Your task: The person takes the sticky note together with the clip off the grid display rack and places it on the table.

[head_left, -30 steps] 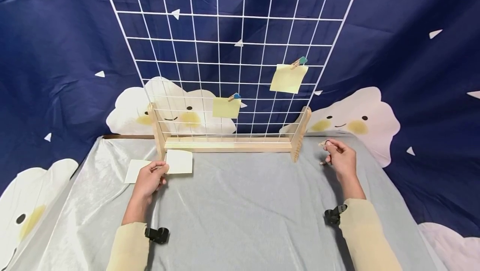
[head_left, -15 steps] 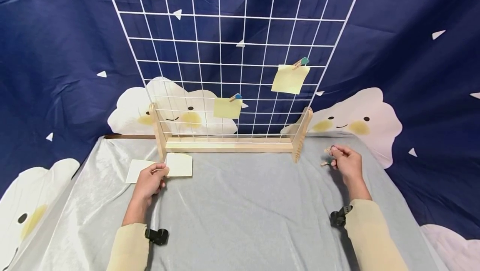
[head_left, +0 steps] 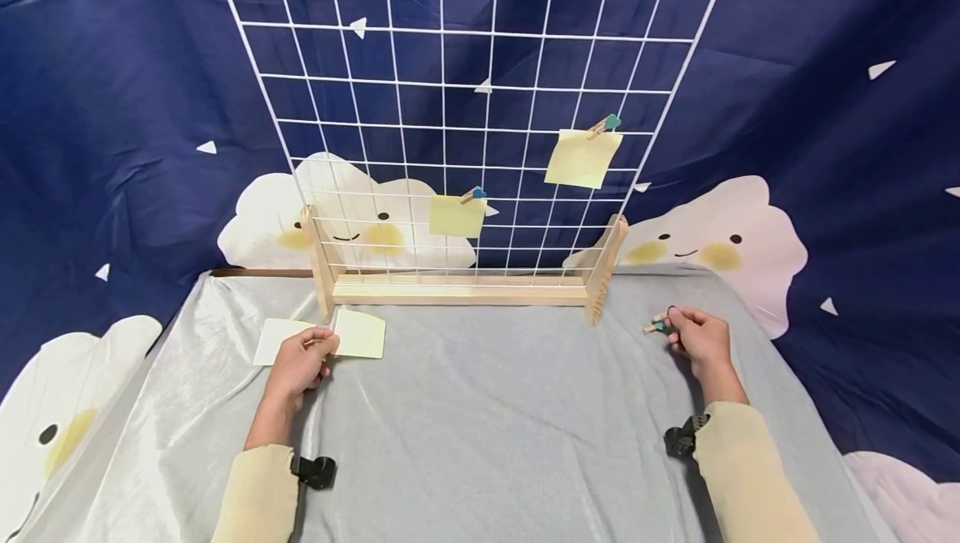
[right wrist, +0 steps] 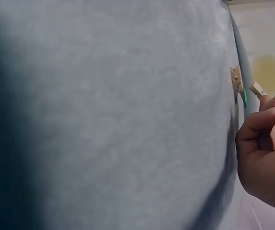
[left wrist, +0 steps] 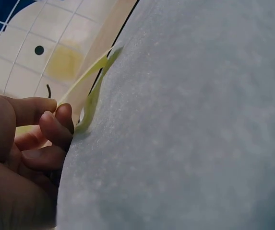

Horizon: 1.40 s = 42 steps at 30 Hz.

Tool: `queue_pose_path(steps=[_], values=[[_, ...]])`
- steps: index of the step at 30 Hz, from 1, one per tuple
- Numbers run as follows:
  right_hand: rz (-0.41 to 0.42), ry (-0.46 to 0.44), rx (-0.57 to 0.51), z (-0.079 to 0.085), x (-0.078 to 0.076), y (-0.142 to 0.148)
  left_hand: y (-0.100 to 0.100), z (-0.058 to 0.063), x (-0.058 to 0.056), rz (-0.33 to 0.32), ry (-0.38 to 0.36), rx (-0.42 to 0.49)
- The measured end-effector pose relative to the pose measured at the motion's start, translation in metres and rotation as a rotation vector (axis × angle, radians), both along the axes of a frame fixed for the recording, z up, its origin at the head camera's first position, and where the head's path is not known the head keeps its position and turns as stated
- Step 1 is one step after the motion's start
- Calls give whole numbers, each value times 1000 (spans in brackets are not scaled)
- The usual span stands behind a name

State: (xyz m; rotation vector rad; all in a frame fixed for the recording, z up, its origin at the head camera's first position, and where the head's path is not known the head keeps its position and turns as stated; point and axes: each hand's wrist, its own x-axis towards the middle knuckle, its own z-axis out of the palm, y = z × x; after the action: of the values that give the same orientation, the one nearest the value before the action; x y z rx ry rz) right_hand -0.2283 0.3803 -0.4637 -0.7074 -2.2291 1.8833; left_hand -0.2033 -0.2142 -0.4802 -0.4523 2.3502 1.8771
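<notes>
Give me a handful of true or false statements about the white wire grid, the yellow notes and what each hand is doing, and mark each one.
1. Two yellow paper notes are clipped to the white wire grid panel. True: one low near the middle, one higher to the right.
2. The left hand pinches the edge of a pale yellow paper note on the grey cloth. True.
3. The right hand lies flat and holds nothing. False: its fingers pinch a small wooden clothespin.
4. The grid panel lies flat on the cloth. False: it stands upright in a wooden base.
5. Only one loose note lies by the left hand. False: a second pale note lies beside it.
</notes>
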Motion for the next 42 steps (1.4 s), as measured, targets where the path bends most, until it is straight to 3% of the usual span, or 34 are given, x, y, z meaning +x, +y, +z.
queue_pose_path(steps=[6,18,35,42], values=[[-31,-36,-53,-4,0,2,-1,-1,1,15,-3,-21],[-20,-120,25,-10,-3,5,-2,-3,4,20,9,-71],[-101,-105,-86,-5,-1,7,-6,-3,4,26,10,-91],[-100,-93,-72,-2,0,5,-5,-1,4,36,2,-102]])
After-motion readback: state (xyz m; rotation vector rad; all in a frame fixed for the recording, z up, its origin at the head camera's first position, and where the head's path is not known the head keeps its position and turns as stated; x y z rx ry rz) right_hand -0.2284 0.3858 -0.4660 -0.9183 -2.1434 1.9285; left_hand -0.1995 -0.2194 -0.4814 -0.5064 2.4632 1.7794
